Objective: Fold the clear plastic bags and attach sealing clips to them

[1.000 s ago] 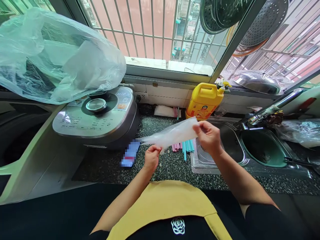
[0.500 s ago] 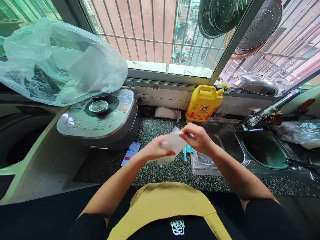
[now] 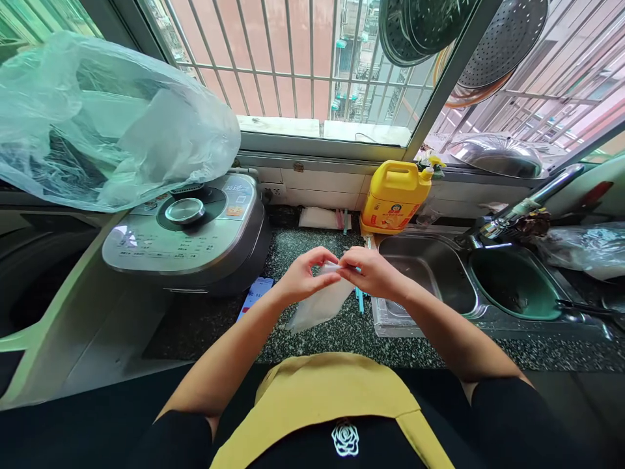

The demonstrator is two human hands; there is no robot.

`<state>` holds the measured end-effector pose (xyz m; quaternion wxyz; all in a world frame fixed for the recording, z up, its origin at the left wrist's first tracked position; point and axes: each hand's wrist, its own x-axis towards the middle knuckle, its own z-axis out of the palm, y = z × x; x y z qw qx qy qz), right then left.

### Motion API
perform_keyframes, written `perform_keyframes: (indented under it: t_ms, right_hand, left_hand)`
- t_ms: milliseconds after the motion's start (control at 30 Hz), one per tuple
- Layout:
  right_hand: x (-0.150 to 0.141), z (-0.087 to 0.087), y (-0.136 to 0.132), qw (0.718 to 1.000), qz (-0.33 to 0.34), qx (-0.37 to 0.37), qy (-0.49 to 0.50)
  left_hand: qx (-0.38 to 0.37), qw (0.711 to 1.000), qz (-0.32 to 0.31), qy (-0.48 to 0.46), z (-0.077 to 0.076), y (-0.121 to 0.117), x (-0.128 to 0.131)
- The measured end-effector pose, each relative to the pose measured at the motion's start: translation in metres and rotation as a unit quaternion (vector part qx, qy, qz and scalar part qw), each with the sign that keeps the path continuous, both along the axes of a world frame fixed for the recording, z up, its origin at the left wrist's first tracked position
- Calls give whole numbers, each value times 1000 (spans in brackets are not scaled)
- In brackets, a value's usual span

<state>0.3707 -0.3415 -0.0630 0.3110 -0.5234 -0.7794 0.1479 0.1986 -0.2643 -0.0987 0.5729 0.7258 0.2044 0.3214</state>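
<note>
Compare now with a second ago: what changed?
Right hand moved left, left hand up to meet it; both still hold the translucent plastic, stretched sideways before, now slanting down-left from their grip. Yellow jug and cooker stayed put.

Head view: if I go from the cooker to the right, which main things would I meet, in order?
Cooker, left hand, right hand, green basin. Both hands hold a translucent bag.

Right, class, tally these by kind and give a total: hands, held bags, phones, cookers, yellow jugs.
Hands: 2 (left hand, right hand)
Held bag: 1
Phone: 1
Cooker: 1
Yellow jug: 1
Total: 6
</note>
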Motion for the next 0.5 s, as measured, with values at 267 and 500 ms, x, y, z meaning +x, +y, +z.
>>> perform_keyframes:
  t_ms: [267,500]
  right_hand:
    - [-21,-61,-8,983,-32,-71,164]
    - [-44,-138,-36,979,-127,-20,155]
  left_hand:
    - [-118,970,140,-159,10,0,8]
    - [-156,947,206,-192,-5,6,7]
